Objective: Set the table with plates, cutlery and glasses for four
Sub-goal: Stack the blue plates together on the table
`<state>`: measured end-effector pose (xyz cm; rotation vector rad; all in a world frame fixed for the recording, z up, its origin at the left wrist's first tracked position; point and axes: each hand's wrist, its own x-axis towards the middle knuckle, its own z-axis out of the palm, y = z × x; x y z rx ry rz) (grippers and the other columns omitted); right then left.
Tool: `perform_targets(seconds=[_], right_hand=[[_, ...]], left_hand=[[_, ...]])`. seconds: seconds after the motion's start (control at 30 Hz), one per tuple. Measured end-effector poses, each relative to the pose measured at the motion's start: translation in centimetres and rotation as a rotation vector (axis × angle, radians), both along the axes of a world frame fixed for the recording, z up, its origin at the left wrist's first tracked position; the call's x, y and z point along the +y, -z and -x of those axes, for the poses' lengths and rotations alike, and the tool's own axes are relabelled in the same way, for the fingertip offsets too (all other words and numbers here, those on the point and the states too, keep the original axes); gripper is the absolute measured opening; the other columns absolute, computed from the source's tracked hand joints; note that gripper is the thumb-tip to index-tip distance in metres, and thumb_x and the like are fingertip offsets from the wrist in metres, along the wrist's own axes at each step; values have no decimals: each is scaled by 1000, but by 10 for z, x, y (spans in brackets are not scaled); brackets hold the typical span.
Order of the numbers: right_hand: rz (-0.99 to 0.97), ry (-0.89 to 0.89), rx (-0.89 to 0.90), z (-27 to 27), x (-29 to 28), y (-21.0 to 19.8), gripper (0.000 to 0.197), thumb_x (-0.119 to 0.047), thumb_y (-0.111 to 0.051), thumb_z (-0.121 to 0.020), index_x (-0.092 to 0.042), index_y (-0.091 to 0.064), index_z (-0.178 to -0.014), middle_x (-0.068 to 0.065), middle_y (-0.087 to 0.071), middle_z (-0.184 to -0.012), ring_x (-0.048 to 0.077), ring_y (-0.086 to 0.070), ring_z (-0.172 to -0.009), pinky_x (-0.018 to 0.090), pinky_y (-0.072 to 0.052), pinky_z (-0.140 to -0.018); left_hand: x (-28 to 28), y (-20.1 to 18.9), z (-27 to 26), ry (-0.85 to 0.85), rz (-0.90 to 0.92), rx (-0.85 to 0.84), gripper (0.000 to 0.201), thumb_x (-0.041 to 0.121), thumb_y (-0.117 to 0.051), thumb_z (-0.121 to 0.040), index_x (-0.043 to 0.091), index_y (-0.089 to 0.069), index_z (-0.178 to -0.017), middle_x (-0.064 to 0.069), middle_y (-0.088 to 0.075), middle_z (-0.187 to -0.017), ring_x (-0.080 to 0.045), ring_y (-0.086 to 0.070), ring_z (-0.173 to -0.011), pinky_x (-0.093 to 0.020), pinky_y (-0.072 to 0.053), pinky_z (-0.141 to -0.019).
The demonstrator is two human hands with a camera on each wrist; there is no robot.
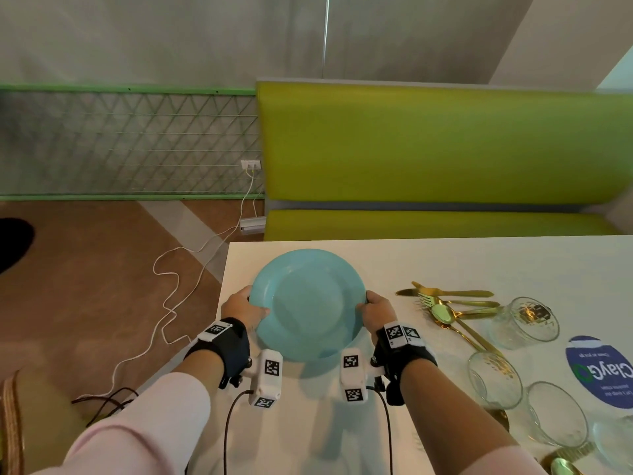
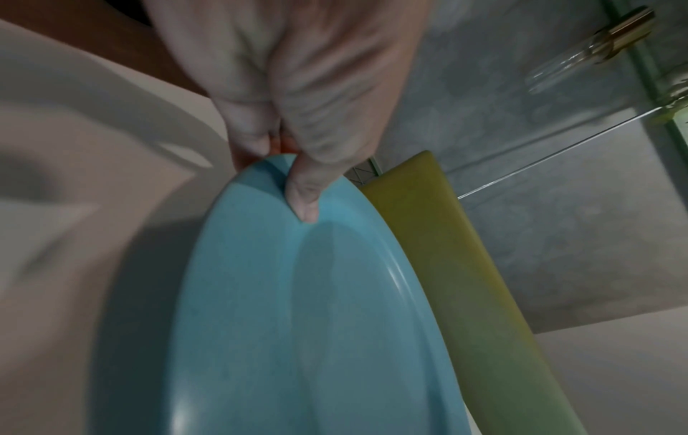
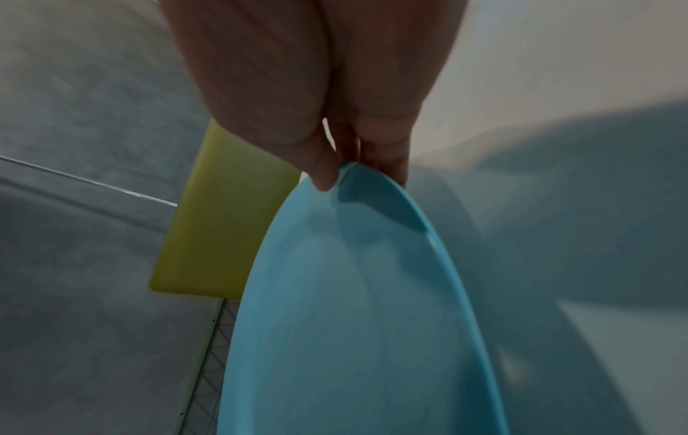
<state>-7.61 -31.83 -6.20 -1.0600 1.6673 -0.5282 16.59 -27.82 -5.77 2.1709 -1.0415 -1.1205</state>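
Two hands hold one round light-blue plate [image 1: 308,303] above the white bench [image 1: 445,262]: left hand [image 1: 245,310] and right hand [image 1: 376,311] pinch its sides. The clear glasses [image 1: 524,322] sit right of the right hand; an elbow might knock them.

The fingers of the left hand [image 1: 244,308] and the right hand [image 1: 376,311] go under the blue plate [image 1: 307,305] and are hidden there. The frame's right edge cuts off the round blue sticker [image 1: 601,371], and its bottom right corner cuts the nearest glass [image 1: 613,440] and a gold spoon [image 1: 565,467]. Both wrist views are blurred.
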Motion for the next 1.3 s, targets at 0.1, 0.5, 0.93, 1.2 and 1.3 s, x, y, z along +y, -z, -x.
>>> perform_targets(seconds=[0.1, 0.5, 0.93, 1.2, 1.3], right_hand=[[-1, -6, -2, -5, -3, 1, 27, 5, -46, -84, 0, -64, -105, 19, -66, -105, 31, -58, -96, 46, -49, -94], [-21, -91, -98, -23, -7, 1, 33, -5, -63, -83, -8, -59, -116, 15, -65, -116, 34, -59, -109, 49, -45, -99], [2, -164, -47, -27, -4, -21, 60, -11, -66, -84, -10, -39, -138, 11, -53, -135, 29, -54, -120, 40, -40, -106], [214, -3, -4, 19, 21, -95, 42, -16, -58, -91, -16, -48, -132, 8, -63, -116, 25, -59, -108, 45, -46, -100], [308, 114, -56, 59, 46, -124, 35, -9, -55, -92, -13, -52, -126, -1, -63, -92, 19, -60, -90, 40, -53, -89]], left_hand=[[-3, 2, -3, -36, -1, -41, 43, 4, -71, -73, 12, -65, -115, -13, -68, -112, -31, -61, -106, -37, -49, -95], [-6, 2, -13, -87, -26, -110, 37, 8, -70, -77, 9, -67, -113, -13, -69, -112, -31, -62, -104, -34, -49, -93], [-19, 6, -11, -122, -14, -18, 55, 24, -72, -72, 8, -53, -121, -12, -65, -114, -32, -61, -105, -42, -50, -94], [-15, -47, 62, 8, 257, -120, 45, 11, -60, -86, 3, -49, -128, -17, -53, -133, -34, -42, -128, -37, -30, -108], [1, -60, 112, 175, 301, 14, 42, 9, -62, -85, 1, -50, -125, -14, -55, -132, -27, -50, -124, -29, -36, -101]])
